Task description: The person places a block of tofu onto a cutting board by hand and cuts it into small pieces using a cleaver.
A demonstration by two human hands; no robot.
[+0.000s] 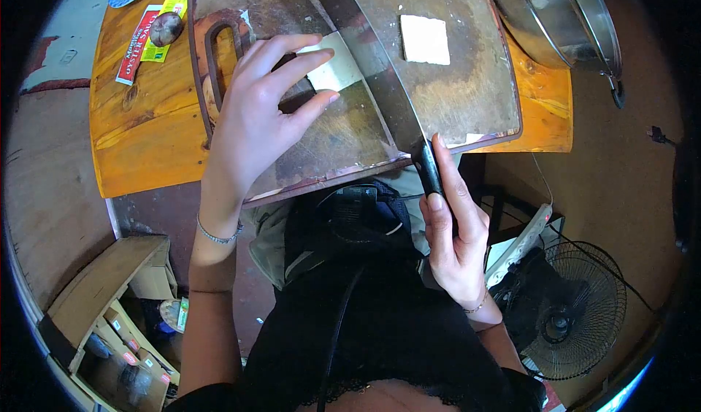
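Note:
A white square piece of tofu point(340, 67) lies on the brown cutting board point(467, 105). My left hand point(266, 91) steadies it, thumb at its near edge and fingertips along its far side. The black handle of a cleaver point(380, 76) is in my right hand point(456, 226), index finger stretched along the handle. The wide blade slants away from me over the board, right at the tofu's right edge. Farther right on the board rests a second white piece point(425, 40), and part of another shows at the top edge of the view.
Left of the board, a purple-skinned bulb point(166, 29) sits on red and yellow packets point(139, 47) on the wooden table point(139, 135). A metal pot point(555, 18) stands at the right. Below are a fan point(562, 324), a power strip point(518, 244) and a cardboard box point(109, 280).

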